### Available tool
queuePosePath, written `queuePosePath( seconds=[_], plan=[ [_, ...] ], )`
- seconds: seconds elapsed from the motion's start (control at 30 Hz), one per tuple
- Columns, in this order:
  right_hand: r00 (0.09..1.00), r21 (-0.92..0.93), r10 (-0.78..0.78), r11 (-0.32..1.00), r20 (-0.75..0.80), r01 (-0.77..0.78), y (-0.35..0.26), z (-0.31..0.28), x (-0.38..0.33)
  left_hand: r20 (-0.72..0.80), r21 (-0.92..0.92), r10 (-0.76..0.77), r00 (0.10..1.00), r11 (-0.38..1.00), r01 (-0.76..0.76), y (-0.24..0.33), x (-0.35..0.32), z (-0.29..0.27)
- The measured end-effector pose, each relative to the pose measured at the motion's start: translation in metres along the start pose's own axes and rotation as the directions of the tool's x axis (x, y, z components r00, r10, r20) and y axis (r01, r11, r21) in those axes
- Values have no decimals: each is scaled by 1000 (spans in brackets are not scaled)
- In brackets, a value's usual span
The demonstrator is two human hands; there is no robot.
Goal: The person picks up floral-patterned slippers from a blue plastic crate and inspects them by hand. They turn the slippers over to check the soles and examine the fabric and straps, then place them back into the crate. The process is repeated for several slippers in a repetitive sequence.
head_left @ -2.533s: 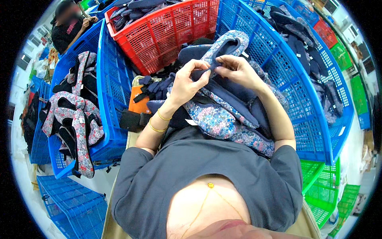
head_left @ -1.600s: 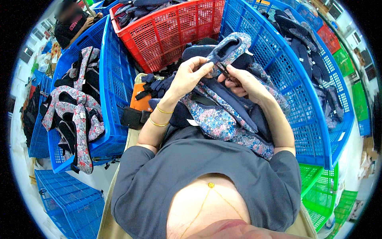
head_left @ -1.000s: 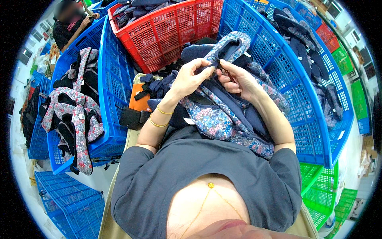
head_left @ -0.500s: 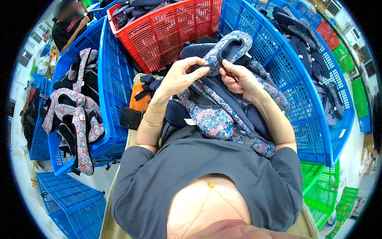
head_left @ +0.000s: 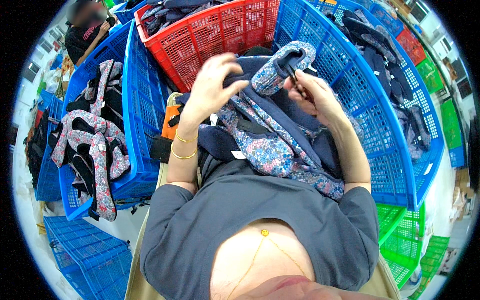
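The floral shoe upper [head_left: 282, 62] is held up in front of the chest, over a heap of navy and floral pieces [head_left: 272, 142] in the lap. The right hand [head_left: 315, 95] pinches small dark snips [head_left: 292, 75] against the upper's rim, fingers closed on the tool. The left hand [head_left: 212, 82] hovers just beside the upper, fingers spread and curled, gripping nothing. Gold bangles [head_left: 182, 147] circle the left wrist. Trimming of this piece looks under way rather than finished, since the snips sit at its edge, and the lap heap suggests many pieces remain; which of them are already trimmed cannot be told. Beyond the lap, a red basket [head_left: 220, 35] holds more dark pieces, a blue basket [head_left: 385, 125] curves around on the right, and another blue basket [head_left: 142, 110] on the left holds floral uppers [head_left: 95, 150]. Another person [head_left: 87, 27] works at the far left.
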State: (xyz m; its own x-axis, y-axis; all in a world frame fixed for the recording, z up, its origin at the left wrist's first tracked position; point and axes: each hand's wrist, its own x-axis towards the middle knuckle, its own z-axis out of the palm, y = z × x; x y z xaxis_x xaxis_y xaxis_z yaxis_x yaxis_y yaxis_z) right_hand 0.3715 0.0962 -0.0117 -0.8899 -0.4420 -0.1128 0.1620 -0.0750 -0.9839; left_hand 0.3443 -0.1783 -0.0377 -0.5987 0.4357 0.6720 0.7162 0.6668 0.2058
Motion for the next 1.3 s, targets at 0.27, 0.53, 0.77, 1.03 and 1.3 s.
queuePosePath(
  seconds=[0.27, 0.53, 0.77, 1.03, 1.3],
  plan=[
    [788, -969, -599, 78, 141, 233, -25, 6, 5, 222, -548, -309, 925, 745, 380, 12, 27, 43],
    [866, -947, -414, -268, 281, 179, -41, 15, 22, 2, -528, -246, 969, 823, 210, 18, 23, 44],
    [883, -952, -389, -254, 262, 171, -46, 17, 35, 15, -512, -239, 971, 832, 213, 21, 19, 44],
    [876, -943, -385, -267, 292, 197, -45, 20, 40, -31, -407, -186, 982, 900, 158, 23, 16, 45],
    [792, -960, -611, 225, -5, 168, -45, -25, 30, 127, -589, -260, 957, 757, 283, 12, 7, 43]
  ],
)
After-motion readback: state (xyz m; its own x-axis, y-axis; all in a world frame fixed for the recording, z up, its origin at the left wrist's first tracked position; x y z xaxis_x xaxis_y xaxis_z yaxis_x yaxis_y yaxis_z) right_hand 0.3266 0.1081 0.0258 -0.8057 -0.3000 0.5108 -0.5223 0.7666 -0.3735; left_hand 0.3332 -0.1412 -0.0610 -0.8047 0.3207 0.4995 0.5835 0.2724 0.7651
